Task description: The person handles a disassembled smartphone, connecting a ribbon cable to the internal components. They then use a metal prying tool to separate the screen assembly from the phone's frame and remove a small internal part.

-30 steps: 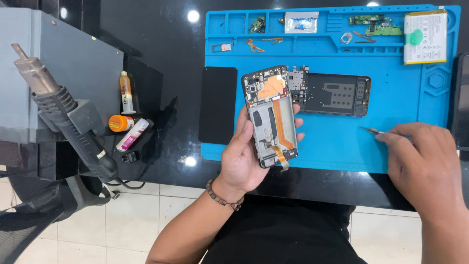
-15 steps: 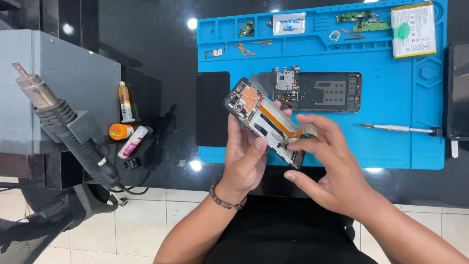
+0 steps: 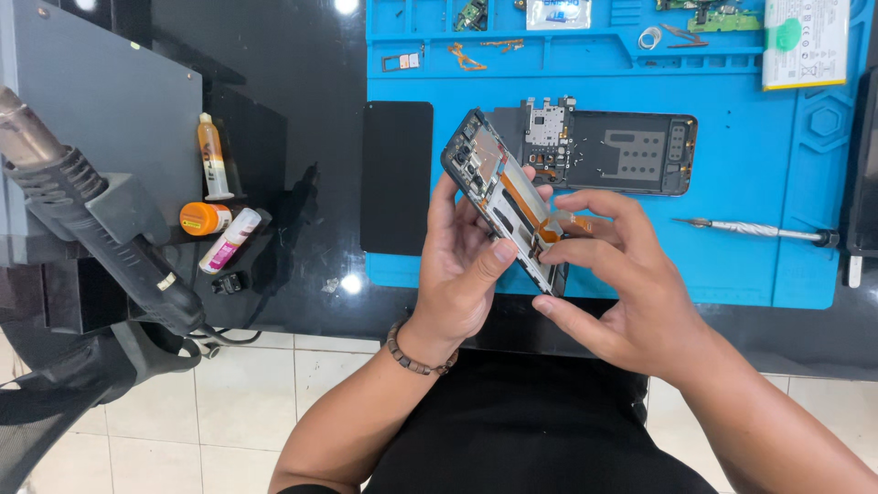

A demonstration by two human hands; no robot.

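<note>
A blue work mat point(image 3: 750, 183) covers a glossy black bench above a pale tiled floor. Over its near edge, the left hand point(image 3: 462, 274) grasps an opened phone frame point(image 3: 503, 197), tilted, its insides and orange flex cable exposed. The right hand point(image 3: 613, 274) pinches at the frame's lower end, fingertips on the cable. The phone is well stripped: a back cover point(image 3: 631, 151), a battery point(image 3: 805, 41) and small parts lie apart on the mat. A screwdriver point(image 3: 759, 230) rests unheld to the right; a hot-air gun point(image 3: 91, 220) stands far left.
</note>
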